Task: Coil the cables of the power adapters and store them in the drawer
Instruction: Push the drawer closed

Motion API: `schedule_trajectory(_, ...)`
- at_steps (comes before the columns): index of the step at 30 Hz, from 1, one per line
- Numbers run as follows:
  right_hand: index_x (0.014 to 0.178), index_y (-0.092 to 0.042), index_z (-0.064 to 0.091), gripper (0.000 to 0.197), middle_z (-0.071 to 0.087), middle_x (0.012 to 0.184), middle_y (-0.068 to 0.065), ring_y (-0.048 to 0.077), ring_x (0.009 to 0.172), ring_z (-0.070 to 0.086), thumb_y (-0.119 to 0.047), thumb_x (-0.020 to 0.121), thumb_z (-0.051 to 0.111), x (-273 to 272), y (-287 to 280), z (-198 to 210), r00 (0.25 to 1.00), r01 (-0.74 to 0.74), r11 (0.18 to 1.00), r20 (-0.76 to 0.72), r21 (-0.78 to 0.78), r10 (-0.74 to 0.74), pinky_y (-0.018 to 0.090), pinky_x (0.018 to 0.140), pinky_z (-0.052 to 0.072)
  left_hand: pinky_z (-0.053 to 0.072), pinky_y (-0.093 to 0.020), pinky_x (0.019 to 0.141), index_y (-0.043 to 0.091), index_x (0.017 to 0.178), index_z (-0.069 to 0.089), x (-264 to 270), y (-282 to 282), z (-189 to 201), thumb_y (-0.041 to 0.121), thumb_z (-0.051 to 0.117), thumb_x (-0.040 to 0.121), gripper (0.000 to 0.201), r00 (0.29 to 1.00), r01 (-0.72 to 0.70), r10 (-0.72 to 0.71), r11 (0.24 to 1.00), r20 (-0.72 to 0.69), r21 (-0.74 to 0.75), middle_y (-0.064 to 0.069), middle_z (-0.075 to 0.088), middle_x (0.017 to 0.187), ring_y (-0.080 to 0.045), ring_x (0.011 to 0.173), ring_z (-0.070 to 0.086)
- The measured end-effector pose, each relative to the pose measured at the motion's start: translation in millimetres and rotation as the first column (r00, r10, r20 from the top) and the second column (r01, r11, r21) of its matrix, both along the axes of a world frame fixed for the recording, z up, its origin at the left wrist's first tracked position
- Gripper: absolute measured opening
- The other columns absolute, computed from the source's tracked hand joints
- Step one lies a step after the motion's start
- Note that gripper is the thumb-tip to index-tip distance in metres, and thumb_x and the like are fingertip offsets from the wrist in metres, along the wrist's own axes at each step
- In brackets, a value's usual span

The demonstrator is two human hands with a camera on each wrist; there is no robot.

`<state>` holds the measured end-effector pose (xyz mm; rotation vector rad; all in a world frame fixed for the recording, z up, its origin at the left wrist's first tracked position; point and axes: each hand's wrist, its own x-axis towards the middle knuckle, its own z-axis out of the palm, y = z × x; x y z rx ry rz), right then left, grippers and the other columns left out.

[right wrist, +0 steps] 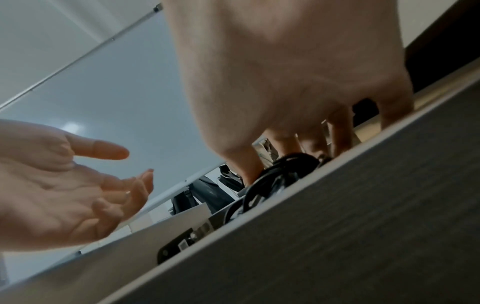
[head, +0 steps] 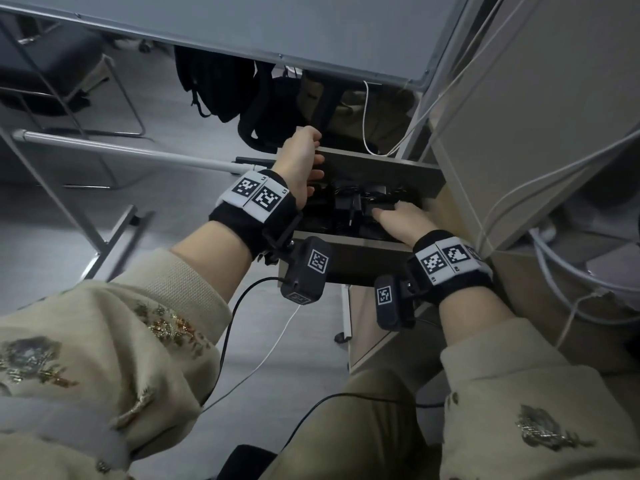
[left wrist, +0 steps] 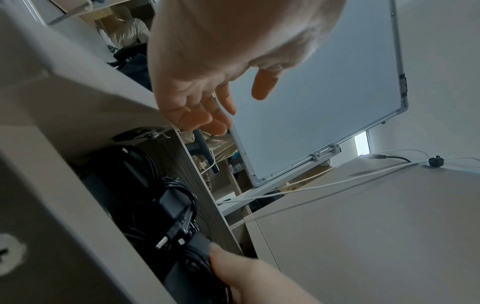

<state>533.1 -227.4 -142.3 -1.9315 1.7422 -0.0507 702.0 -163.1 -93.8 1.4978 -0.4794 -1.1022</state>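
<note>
A drawer (head: 363, 261) stands pulled out, holding several black power adapters (head: 349, 202) with coiled cables. My right hand (head: 394, 211) reaches down into the drawer's right part and holds one black adapter (left wrist: 193, 259): the thumb lies on top of it and the fingers (right wrist: 340, 135) go down past the drawer's edge (right wrist: 337, 226), their tips hidden. My left hand (head: 311, 161) hovers over the drawer's left end, palm turned inward, fingers (left wrist: 207, 119) loosely spread and holding nothing. Another adapter with its barrel plug (left wrist: 171, 205) lies against the wood-grain wall (left wrist: 205, 205).
A whiteboard (head: 277, 29) leans above the drawer. Black backpacks (head: 214, 84) hang behind it. White cables (head: 519, 188) run down the light cabinet (head: 519, 98) on the right. A metal bar (head: 121, 148) and chair frames (head: 69, 98) stand to the left.
</note>
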Motion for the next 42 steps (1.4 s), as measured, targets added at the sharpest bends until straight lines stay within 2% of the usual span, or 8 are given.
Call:
schedule_trajectory(3, 0.144, -0.015, 0.042, 0.072, 0.036, 0.153, 0.013, 0.034, 0.145, 0.018, -0.062, 0.09, 0.033, -3, -2, -3, 0.995, 0.026, 0.999, -0.092, 0.043, -0.022, 0.051, 0.117, 0.014, 0.036, -0.031, 0.076, 0.015, 0.125, 0.056, 3, -4, -4, 0.029, 0.045, 0.096, 0.034, 0.999, -0.024, 0.025, 0.999, 0.03, -0.021, 0.004, 0.051, 0.087, -0.016, 0.09, 0.046)
schedule_trajectory(7, 0.145, -0.014, 0.04, 0.069, 0.036, 0.153, 0.012, 0.036, 0.144, 0.022, -0.059, 0.093, 0.04, -6, -1, -4, 0.998, 0.026, 0.999, -0.06, 0.022, -0.025, 0.051, 0.117, 0.016, 0.045, -0.028, 0.073, 0.009, 0.132, 0.052, 5, -6, -12, 0.031, 0.057, 0.083, 0.054, 0.999, -0.013, 0.012, 0.999, -0.037, -0.035, -0.003, 0.058, 0.106, -0.017, 0.091, 0.056)
schedule_trajectory(11, 0.139, -0.026, 0.046, 0.057, 0.044, 0.144, 0.007, 0.034, 0.136, 0.032, -0.06, 0.093, 0.042, -10, 8, 5, 1.0, 0.016, 0.978, -0.014, -0.208, -0.02, 0.051, 0.111, 0.027, 0.045, -0.059, 0.102, 0.013, 0.115, 0.064, 40, -59, -72, 0.046, 0.062, 0.038, 0.084, 0.995, -0.093, 0.094, 0.996, -0.037, 0.012, -0.018, 0.056, 0.136, -0.041, 0.127, 0.052)
schedule_trajectory(17, 0.135, -0.025, 0.053, 0.038, 0.047, 0.14, 0.007, 0.031, 0.132, 0.034, -0.034, 0.099, 0.045, -6, 20, 23, 0.989, -0.004, 0.935, 0.139, -0.356, 0.057, 0.044, 0.109, 0.033, 0.042, -0.05, 0.104, 0.011, 0.126, 0.056, 1, 3, -15, 0.032, 0.051, 0.078, 0.052, 0.998, 0.027, -0.024, 0.999, -0.053, 0.042, -0.012, 0.058, 0.133, -0.032, 0.121, 0.055)
schedule_trajectory(25, 0.127, -0.018, 0.059, 0.032, 0.061, 0.124, 0.001, 0.02, 0.12, 0.052, -0.019, 0.098, 0.047, -1, 40, 21, 0.911, -0.023, 0.959, 0.389, -0.281, 0.136, 0.039, 0.102, 0.045, 0.043, -0.049, 0.104, 0.015, 0.139, 0.049, -3, -12, -29, 0.034, 0.053, 0.062, 0.08, 0.999, 0.016, -0.012, 0.997, -0.05, 0.082, -0.011, 0.053, 0.139, -0.032, 0.125, 0.052)
schedule_trajectory(32, 0.148, -0.013, 0.035, 0.049, 0.037, 0.151, 0.008, 0.026, 0.139, 0.033, -0.019, 0.1, 0.043, -16, 42, 20, 0.921, 0.097, 0.968, 0.39, -0.232, 0.001, 0.041, 0.114, 0.031, 0.043, -0.044, 0.107, 0.006, 0.135, 0.051, -40, -1, -15, 0.028, 0.052, 0.085, 0.055, 0.998, 0.033, -0.032, 0.999, -0.053, 0.013, -0.012, 0.058, 0.13, -0.028, 0.118, 0.056)
schedule_trajectory(36, 0.152, -0.008, 0.019, 0.064, 0.018, 0.159, 0.011, 0.028, 0.147, 0.016, -0.019, 0.097, 0.05, -34, 39, 22, 0.901, 0.321, 0.892, 0.394, -0.318, -0.184, 0.039, 0.118, 0.015, 0.042, -0.05, 0.107, 0.009, 0.14, 0.047, -47, -26, -36, 0.035, 0.054, 0.063, 0.082, 0.995, 0.071, -0.069, 0.997, -0.078, 0.028, -0.015, 0.054, 0.137, -0.035, 0.123, 0.054)
schedule_trajectory(42, 0.152, -0.017, 0.009, 0.082, 0.011, 0.158, 0.01, 0.029, 0.147, 0.012, -0.018, 0.088, 0.061, -36, 46, 18, 0.783, 0.529, 0.747, 0.571, -0.403, -0.246, 0.045, 0.119, 0.016, 0.049, -0.036, 0.095, 0.007, 0.133, 0.049, -72, -28, -34, 0.035, 0.053, 0.075, 0.064, 0.988, 0.129, -0.125, 0.991, -0.094, 0.031, -0.01, 0.059, 0.123, -0.025, 0.109, 0.059)
